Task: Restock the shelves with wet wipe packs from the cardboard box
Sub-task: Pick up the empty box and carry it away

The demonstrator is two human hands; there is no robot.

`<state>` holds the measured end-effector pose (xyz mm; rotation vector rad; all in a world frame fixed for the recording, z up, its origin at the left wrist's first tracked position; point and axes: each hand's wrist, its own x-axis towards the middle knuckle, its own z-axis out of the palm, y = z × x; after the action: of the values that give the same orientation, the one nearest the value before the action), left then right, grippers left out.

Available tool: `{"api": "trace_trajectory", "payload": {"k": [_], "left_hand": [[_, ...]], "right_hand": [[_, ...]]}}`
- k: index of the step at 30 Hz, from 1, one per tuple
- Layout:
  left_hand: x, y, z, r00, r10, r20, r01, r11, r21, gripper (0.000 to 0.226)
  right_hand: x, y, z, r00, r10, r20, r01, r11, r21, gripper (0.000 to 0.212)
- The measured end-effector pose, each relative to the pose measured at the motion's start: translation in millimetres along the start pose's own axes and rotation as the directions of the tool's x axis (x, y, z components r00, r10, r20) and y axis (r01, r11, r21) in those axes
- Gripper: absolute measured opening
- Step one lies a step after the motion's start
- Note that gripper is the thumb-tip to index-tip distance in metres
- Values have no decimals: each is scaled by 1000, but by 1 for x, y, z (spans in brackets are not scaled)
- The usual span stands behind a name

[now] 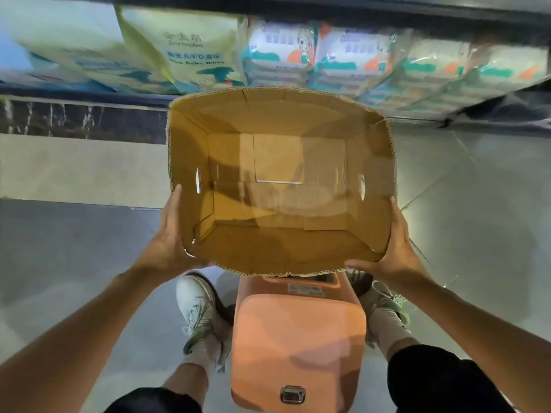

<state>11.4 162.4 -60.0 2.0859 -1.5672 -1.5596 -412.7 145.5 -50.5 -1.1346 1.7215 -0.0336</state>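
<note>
nearest, an orange stool (298, 338) sits between the person's legs, white sneakers (196, 305) either side on the grey floor (59, 248). just above it the cardboard box (280, 180) is held up by both hands: the left hand (167, 239) lies flat along the box's left wall with the thumb under the near corner, and the right hand (393, 248) cups the right wall the same way, fingers mostly straight, thumb along the near edge. the box is open at the top and nothing shows inside but its bottom flaps, so the unpacking looks finished. beyond it the shelf (89, 93) carries wet wipe packs (298, 52) standing in a row, touching one another, blurred toward the right. i judge the restocking about done; what is left is likely putting the box away. room is open on the floor to both sides; the box's far rim is near the shelf edge, so moving it forward is tight.
</note>
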Motion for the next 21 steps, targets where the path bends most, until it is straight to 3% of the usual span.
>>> {"api": "trace_trajectory", "payload": {"k": [2, 4, 8, 13, 18, 21], "left_hand": [[-3, 0, 1, 995, -71, -65, 63, 991, -115, 148], [-4, -2, 3, 990, -100, -97, 90, 990, -109, 145], [2, -5, 4, 999, -30, -32, 25, 989, -148, 148], [8, -10, 12, 1000, 6, 2, -6, 975, -222, 137], [2, -2, 14, 996, -34, -79, 28, 997, -78, 126], [-2, 8, 10, 998, -27, -60, 27, 1000, -2, 121]], "right_hand": [[-2, 0, -2, 999, -10, -38, 11, 999, 34, 135], [-4, -2, -1, 998, -14, -60, 17, 999, 45, 132], [-1, -3, 3, 999, 23, -37, -20, 997, 75, 136], [1, -2, 9, 997, 18, -74, -16, 999, 34, 120], [-7, -7, 9, 995, -4, -98, 0, 999, -41, 112], [-18, -11, -1, 992, -11, -125, 4, 998, -57, 107]]}}
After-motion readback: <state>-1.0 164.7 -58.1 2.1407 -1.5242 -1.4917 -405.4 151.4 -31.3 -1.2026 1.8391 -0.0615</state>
